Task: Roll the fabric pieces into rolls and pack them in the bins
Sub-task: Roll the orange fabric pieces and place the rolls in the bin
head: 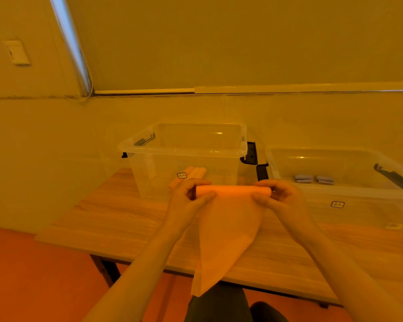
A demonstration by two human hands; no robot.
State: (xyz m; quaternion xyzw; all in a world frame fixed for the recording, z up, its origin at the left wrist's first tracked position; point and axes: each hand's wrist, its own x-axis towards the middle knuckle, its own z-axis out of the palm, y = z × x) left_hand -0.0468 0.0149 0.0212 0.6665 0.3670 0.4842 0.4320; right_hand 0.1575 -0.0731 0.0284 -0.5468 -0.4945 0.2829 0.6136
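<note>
the job looked partly done. in the clear bin point(184, 159) at the middle of the frame, a few orange rolls point(191, 174) already lay on the bottom, side by side near its front left. in the second clear bin point(349, 191) at the right edge, two pale grey rolls point(313, 178) sat together near the back wall. so some pieces had been packed, and at least one was not yet finished; whether more loose pieces waited out of view, i couldn't tell.

the piece in hand was an orange fabric sheet point(228, 228), held up in the air just in front of the middle bin, above the wooden table point(102, 226). its top edge was wound into a tight, even tube running across the centre of the frame, while the rest hung loose and flat, tapering down past the table's near edge toward the bottom of the frame. it looked thin and a little stiff, with hardly a crease.

the left hand point(191, 194) pinched the left end of the tube, fingers curled over it and thumb beneath. the right hand point(277, 194) gripped the right end the same way. i judged most of the sheet was left to roll before it could go in with the other orange ones.
</note>
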